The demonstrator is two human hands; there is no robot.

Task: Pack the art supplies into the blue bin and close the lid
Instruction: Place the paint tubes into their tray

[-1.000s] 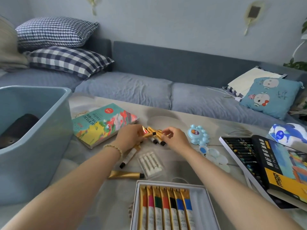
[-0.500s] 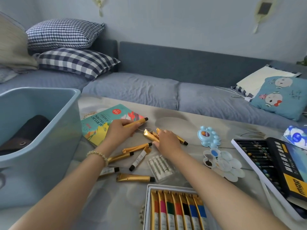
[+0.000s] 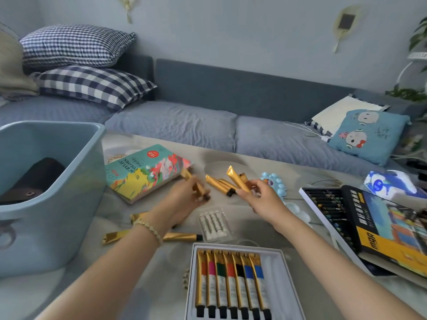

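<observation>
The tray (image 3: 280, 292) at 6 o'clock has seven seated tubes (image 3: 231, 285) and bare room on its right. Drop the next one in crooked and it could ride up on its neighbours, so the tray may not lie flat in the bin. Your left wrist lies across loose tubes (image 3: 182, 237) at 7 o'clock (one careless sweep of that arm could roll them off the surface).

Your left hand (image 3: 182, 202) curls round a gold tube (image 3: 196, 185), but blur hides how firmly, and whether it holds more than one. Your right hand (image 3: 263, 199), at 1 o'clock, pinches a tube (image 3: 238, 179) between thumb and fingers, tail up. A second seems tucked behind it, and a light pinch on two could let one slip.

The bin (image 3: 76, 204) stands open at 9 o'clock. Its wall mostly hides a dark thing (image 3: 34, 179) inside. Its left end is cut off, and no lid shows anywhere.
</observation>
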